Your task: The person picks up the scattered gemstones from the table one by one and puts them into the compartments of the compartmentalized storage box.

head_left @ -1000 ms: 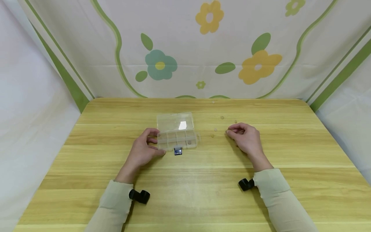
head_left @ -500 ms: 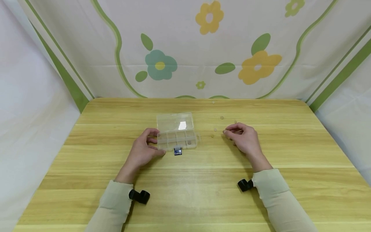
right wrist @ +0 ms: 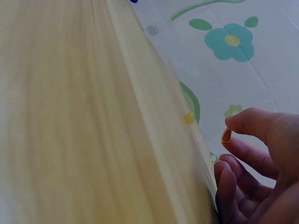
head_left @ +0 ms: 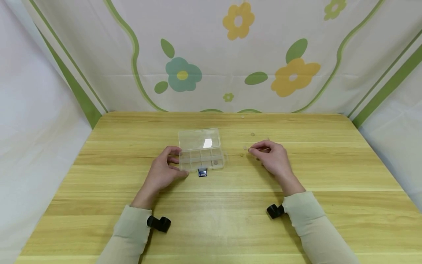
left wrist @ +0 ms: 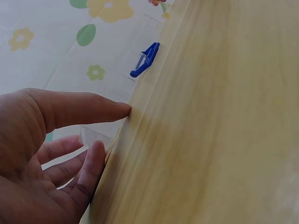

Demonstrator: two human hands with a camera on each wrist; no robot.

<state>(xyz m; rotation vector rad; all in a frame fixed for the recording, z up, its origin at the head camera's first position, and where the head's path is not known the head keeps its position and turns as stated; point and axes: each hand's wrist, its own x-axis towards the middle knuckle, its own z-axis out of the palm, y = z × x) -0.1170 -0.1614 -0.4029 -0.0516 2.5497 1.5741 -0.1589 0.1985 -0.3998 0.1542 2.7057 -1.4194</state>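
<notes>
A clear plastic compartment box (head_left: 201,159) lies on the table with its lid (head_left: 194,139) raised at the back and a blue latch (head_left: 202,172) at the front. One small round greyish piece (head_left: 215,162) sits in a front compartment at the right. My left hand (head_left: 165,168) holds the box's left end, thumb at the front edge and fingers behind. To the right of the box, my right hand (head_left: 271,157) pinches a tiny amber-brown translucent piece (right wrist: 226,135) between thumb and index finger, above the table. Its exact kind is too small to tell.
Several tiny pieces lie on the wooden table (head_left: 211,220): a yellowish one (head_left: 242,155), a pale one (head_left: 245,148) close to my right fingertips, and others (head_left: 252,134) farther back. A flowered cloth (head_left: 211,55) hangs behind the table's far edge.
My right hand has moved left toward the box with the amber-brown piece in its pinch. My left hand and the box stay where they were.
</notes>
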